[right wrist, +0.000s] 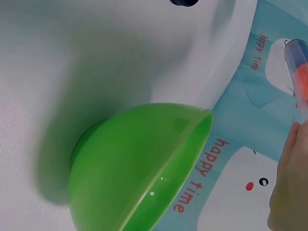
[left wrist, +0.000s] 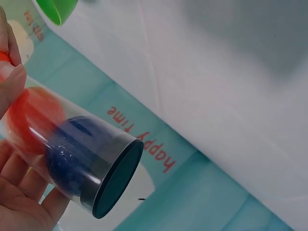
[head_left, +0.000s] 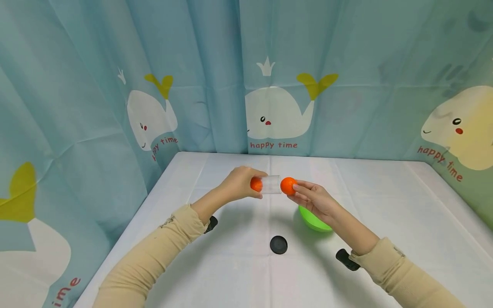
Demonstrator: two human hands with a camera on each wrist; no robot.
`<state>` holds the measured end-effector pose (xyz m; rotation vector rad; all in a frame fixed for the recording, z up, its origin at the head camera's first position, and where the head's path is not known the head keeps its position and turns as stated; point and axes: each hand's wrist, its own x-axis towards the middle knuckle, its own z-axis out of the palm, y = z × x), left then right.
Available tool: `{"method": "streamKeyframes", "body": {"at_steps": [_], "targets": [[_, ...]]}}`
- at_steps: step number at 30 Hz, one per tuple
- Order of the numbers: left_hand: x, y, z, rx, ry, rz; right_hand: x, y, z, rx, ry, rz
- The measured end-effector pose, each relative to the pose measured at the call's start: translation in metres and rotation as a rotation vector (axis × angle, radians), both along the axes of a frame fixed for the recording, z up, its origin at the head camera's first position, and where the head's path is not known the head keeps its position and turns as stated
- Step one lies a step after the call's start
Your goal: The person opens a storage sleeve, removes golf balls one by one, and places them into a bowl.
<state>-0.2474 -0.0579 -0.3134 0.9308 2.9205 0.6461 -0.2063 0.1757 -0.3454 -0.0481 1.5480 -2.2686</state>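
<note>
Green bowl [head_left: 315, 221], black disc [head_left: 278, 244] on white table [head_left: 389, 205].

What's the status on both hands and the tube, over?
Left hand grips clear tube. Right hand pinches orange ball at tube's end. Nothing visible between ball and tube.

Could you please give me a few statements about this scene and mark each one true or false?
1. The right hand holds an orange ball. True.
2. The left hand holds the tube upright. False: the tube is held sideways.
3. A blue ball is inside the tube. True.
4. The black disc lies inside the bowl. False: the disc lies on the table, outside the bowl.
5. The bowl is green. True.
</note>
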Motion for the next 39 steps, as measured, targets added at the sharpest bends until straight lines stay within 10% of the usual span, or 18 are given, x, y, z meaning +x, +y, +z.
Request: {"method": "streamKeyframes", "body": {"at_steps": [39], "targets": [[0.015, -0.023, -0.026, 0.146, 0.001, 0.052, 0.008, 0.035, -0.009, 0.344, 0.137, -0.012]]}}
